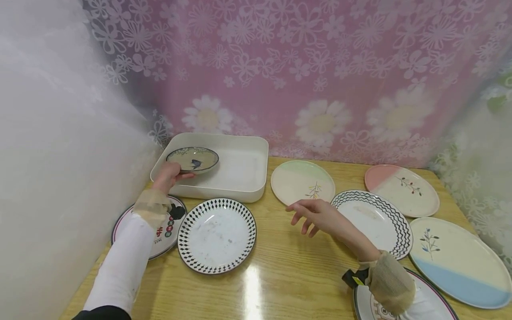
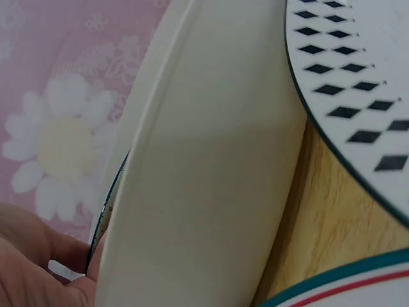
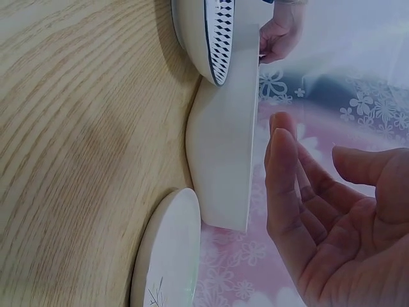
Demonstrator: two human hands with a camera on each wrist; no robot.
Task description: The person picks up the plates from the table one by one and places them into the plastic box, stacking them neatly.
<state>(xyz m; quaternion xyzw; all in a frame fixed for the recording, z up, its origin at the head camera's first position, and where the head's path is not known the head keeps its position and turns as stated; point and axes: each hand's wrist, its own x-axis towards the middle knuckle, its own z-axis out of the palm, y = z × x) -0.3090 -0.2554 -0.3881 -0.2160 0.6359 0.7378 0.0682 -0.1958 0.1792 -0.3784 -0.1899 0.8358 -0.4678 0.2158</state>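
My left hand [image 1: 170,176] grips the near left edge of an oval dish [image 1: 192,156] with a dark rim and a small blue animal figure. Tilted, the dish is inside the white rectangular bin [image 1: 256,192], at its left side. In the left wrist view the bin wall hides most of the dish; only a sliver of its blue rim [image 2: 110,201] shows beside the thumb. My right hand [image 1: 320,216] hovers above the table between the green-and-cream plate [image 1: 298,178] and the zigzag-rimmed plate [image 1: 370,215]. Its fingers are loosely bent, with nothing in them.
A diamond-rimmed plate [image 1: 218,238] stands before the bin, beside a cartoon plate [image 1: 162,242] partly under my left arm. On the right lie a pink-and-cream plate [image 1: 394,195], a blue-and-cream plate [image 1: 460,266] and a dark-rimmed plate [image 1: 428,302]. A floral curtain [image 1: 280,89] hangs behind.
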